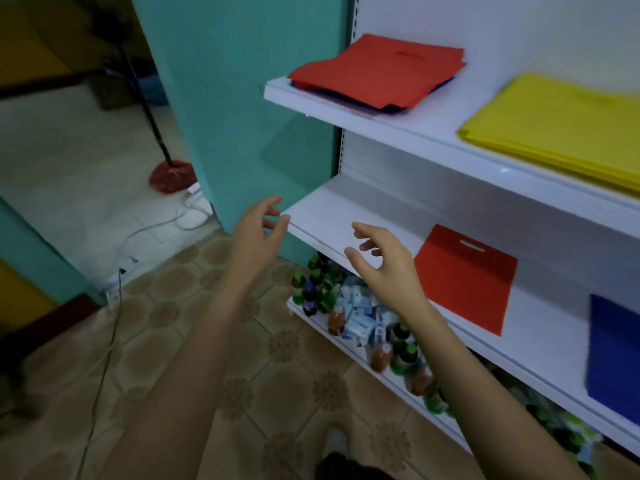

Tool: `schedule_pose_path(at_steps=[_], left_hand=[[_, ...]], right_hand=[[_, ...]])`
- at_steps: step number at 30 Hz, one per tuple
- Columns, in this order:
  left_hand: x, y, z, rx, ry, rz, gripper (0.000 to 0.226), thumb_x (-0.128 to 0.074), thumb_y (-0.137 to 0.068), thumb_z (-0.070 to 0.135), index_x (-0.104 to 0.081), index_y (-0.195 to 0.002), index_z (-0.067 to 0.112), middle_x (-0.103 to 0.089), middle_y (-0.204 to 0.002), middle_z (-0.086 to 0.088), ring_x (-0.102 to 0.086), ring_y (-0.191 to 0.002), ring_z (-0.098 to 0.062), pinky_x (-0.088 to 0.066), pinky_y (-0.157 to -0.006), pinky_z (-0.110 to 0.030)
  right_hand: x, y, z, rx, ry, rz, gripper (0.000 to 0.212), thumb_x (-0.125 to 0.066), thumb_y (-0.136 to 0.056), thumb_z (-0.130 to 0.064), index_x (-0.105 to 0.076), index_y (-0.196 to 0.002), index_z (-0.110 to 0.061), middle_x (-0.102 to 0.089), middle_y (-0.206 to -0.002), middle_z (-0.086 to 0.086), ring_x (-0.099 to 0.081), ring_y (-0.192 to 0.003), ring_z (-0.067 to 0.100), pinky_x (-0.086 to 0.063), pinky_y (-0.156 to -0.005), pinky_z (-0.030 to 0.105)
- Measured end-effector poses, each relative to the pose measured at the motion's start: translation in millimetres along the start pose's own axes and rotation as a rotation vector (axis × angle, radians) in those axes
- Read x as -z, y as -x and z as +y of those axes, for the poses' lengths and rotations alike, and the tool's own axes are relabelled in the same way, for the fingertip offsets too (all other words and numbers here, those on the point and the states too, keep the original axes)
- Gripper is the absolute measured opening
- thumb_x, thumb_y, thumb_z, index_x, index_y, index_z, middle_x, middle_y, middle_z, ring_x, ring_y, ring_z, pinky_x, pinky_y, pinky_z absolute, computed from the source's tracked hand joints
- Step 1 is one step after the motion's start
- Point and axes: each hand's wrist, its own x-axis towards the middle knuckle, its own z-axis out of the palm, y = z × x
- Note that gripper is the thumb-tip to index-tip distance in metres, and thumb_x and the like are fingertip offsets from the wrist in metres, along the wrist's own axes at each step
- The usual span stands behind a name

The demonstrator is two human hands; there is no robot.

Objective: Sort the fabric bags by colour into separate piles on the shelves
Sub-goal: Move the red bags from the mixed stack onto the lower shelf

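Note:
A stack of red fabric bags point(377, 69) with a blue one showing underneath lies on the upper white shelf point(346, 110) at its left end. A pile of yellow bags point(561, 123) lies to its right. On the middle shelf point(322, 211) lie a single red bag point(465, 278) and, further right, a blue bag point(613, 351). My left hand point(256, 233) hovers at the middle shelf's left corner, fingers loosely spread, holding nothing. Just left of the red bag, my right hand point(384, 261) hangs over the shelf's front edge, relaxed and empty.
The bottom shelf point(311, 318) holds several bottles and small packets point(360, 320). A teal wall point(242, 98) stands left of the shelving. On the floor to the left are a fan stand with a red base point(171, 174) and loose cables point(107, 341).

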Motion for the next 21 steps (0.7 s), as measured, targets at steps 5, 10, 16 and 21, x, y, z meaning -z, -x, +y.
schedule_pose_path(at_steps=[5, 10, 16, 21], left_hand=[[10.1, -92.2, -0.4, -0.114, -0.037, 0.097, 0.032, -0.055, -0.091, 0.016, -0.055, -0.122, 0.01, -0.055, -0.1, -0.003, -0.053, -0.077, -0.013, -0.041, -0.07, -0.022], [6.6, -175.2, -0.6, -0.21, -0.078, 0.114, 0.03, -0.055, -0.091, 0.014, -0.057, -0.12, 0.006, -0.058, -0.104, -0.009, -0.053, -0.08, -0.012, -0.043, -0.075, -0.022], [-7.7, -263.4, -0.1, -0.285, -0.05, 0.125, 0.025, -0.055, -0.09, 0.012, -0.061, -0.114, 0.008, -0.061, -0.105, -0.007, -0.052, -0.08, -0.008, -0.041, -0.072, -0.017], [-27.4, -349.7, 13.0, -0.395, 0.02, 0.044, 0.026, -0.056, -0.088, 0.008, -0.061, -0.112, 0.003, -0.062, -0.111, -0.011, -0.057, -0.089, -0.016, -0.047, -0.082, -0.027]], right_hand=[[-7.4, -87.9, -8.3, 0.06, -0.044, 0.124, 0.037, -0.058, -0.09, -0.022, -0.053, -0.127, -0.017, -0.056, -0.108, -0.007, -0.052, -0.09, 0.006, -0.038, -0.079, 0.007], [4.4, -171.0, -10.7, 0.1, -0.083, 0.289, 0.032, -0.059, -0.09, -0.016, -0.056, -0.122, -0.016, -0.058, -0.1, -0.007, -0.054, -0.082, 0.003, -0.042, -0.076, 0.012], [29.3, -246.7, -2.1, 0.065, -0.094, 0.47, 0.029, -0.061, -0.086, -0.013, -0.058, -0.115, -0.016, -0.057, -0.086, -0.014, -0.053, -0.072, -0.008, -0.04, -0.071, 0.006], [53.3, -293.6, 21.5, -0.09, 0.076, 0.596, 0.028, -0.062, -0.086, -0.014, -0.06, -0.115, -0.013, -0.058, -0.084, -0.007, -0.052, -0.066, -0.009, -0.035, -0.066, 0.001]])
